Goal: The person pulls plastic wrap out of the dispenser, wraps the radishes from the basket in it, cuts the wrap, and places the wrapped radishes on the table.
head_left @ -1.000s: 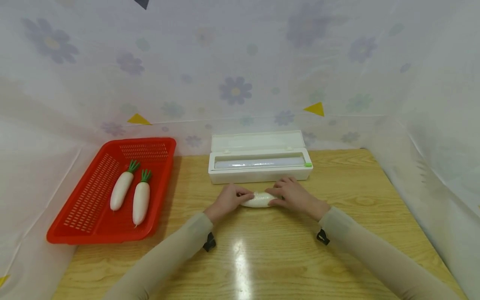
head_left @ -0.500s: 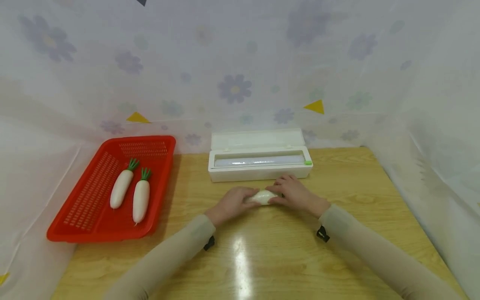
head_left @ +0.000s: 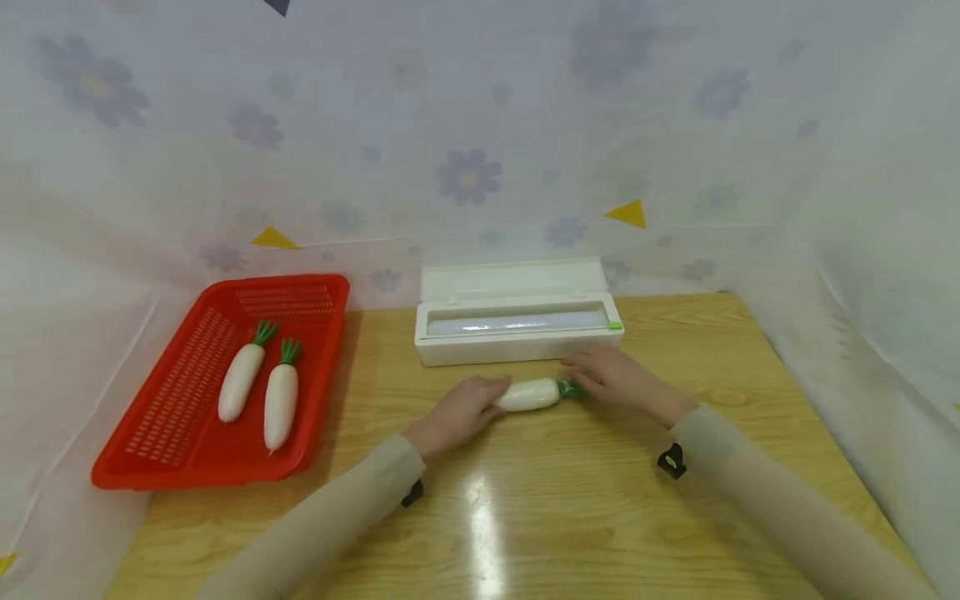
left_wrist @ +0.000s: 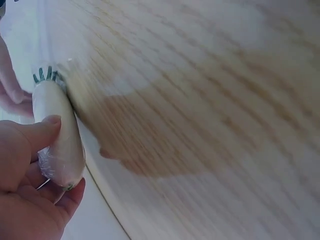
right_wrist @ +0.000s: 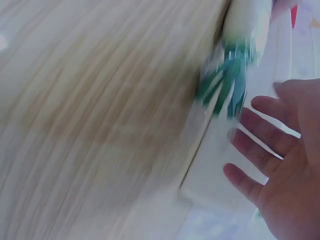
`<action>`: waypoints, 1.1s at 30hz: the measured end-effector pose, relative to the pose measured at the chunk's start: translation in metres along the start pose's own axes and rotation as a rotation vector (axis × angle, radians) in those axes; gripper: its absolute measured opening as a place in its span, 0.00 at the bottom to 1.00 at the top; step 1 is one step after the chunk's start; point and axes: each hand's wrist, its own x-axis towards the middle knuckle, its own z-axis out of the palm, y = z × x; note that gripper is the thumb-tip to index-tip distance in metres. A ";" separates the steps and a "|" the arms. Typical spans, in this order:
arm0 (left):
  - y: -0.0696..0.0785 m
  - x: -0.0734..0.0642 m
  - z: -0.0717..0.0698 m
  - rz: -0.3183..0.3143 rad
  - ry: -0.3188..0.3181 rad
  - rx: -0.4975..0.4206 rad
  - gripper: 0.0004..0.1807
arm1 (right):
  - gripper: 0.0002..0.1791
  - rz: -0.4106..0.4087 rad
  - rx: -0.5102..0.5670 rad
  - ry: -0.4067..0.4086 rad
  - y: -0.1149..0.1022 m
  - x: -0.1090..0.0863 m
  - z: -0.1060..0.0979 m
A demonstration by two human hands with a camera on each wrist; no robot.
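Note:
A white radish (head_left: 530,395) with green leaf stubs lies crosswise on the table, covered in clear plastic film. Its leafy end points right in the head view. My left hand (head_left: 462,412) grips the root end; the left wrist view has the thumb on top of the radish (left_wrist: 62,135) and fingers curled beneath its tip. Beside the leaves, my right hand (head_left: 626,383) has its fingers spread. In the right wrist view the fingers (right_wrist: 265,130) are apart and hold nothing, close to the loose film (right_wrist: 197,120) around the green leaves (right_wrist: 227,85).
Behind the radish stands a white cling film box (head_left: 517,343), lid raised, with a film roll (head_left: 517,323) inside. A red plastic basket (head_left: 202,475) at left holds two more radishes, one (head_left: 242,383) beside the other (head_left: 281,407). Patterned sheeting (head_left: 480,125) surrounds the wooden table (head_left: 600,517).
My right hand has let go of the radish and moved right, uncovering the green leaves. The left hand has shifted from pinching the film to gripping the root end.

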 end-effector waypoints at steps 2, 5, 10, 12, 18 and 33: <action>-0.001 -0.003 0.000 0.006 0.003 0.000 0.30 | 0.16 0.007 -0.010 -0.010 0.004 -0.006 -0.005; -0.003 -0.007 0.000 0.010 -0.003 -0.019 0.29 | 0.17 0.043 0.028 -0.059 0.009 -0.013 -0.007; -0.007 -0.008 0.001 0.008 -0.007 -0.037 0.29 | 0.22 0.085 0.148 -0.113 0.012 -0.017 -0.003; -0.008 -0.008 0.002 0.006 -0.005 -0.040 0.29 | 0.23 0.097 0.183 -0.106 0.014 -0.017 -0.001; -0.011 -0.009 0.001 0.007 -0.005 -0.049 0.29 | 0.20 0.200 0.360 -0.091 0.020 -0.022 0.001; -0.007 -0.008 -0.004 0.016 -0.023 -0.023 0.28 | 0.04 0.391 0.432 0.084 0.019 -0.020 0.021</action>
